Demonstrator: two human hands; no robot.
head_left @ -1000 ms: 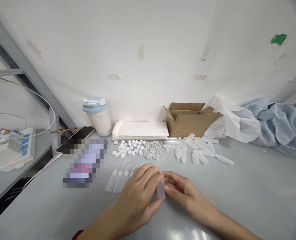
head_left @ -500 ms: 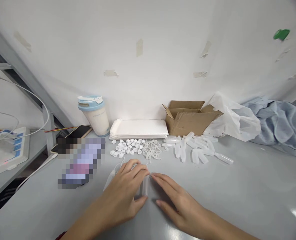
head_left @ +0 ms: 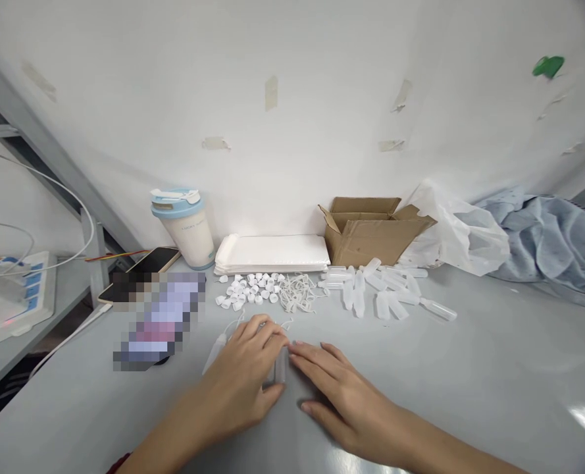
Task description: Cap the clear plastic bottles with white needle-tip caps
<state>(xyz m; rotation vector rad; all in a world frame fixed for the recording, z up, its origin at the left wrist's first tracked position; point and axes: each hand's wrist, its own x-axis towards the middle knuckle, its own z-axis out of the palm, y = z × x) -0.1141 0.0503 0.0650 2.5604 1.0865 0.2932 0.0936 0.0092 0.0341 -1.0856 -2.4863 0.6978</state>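
My left hand [head_left: 245, 372] arches over a clear plastic tube [head_left: 281, 365] on the grey table. Its fingers are at the tube's far end and its thumb at the near end. Beneath that palm, other parts are mostly hidden. A capped white tube with a cord [head_left: 216, 349] pokes out to the left of this hand. My right hand [head_left: 339, 388] is open, fingers stretched out and thumb apart, with its fingertips just right of the tube and close to the left fingertips. Farther back lie small white caps [head_left: 250, 289], looped white cords [head_left: 298, 293] and loose translucent tubes [head_left: 358, 293].
Along the wall stand a tumbler with a blue lid [head_left: 183, 227], a stack of white packets [head_left: 277, 250] and an open cardboard box [head_left: 371, 237]. A plastic bag [head_left: 460, 230] and blue cloth [head_left: 553, 243] are at right. Two phones, one dark [head_left: 156, 263], lie at left.
My right hand has shifted slightly left, its fingertips now closer to the tube and my left hand. The left hand keeps its place over the tube. The view has shifted slightly.
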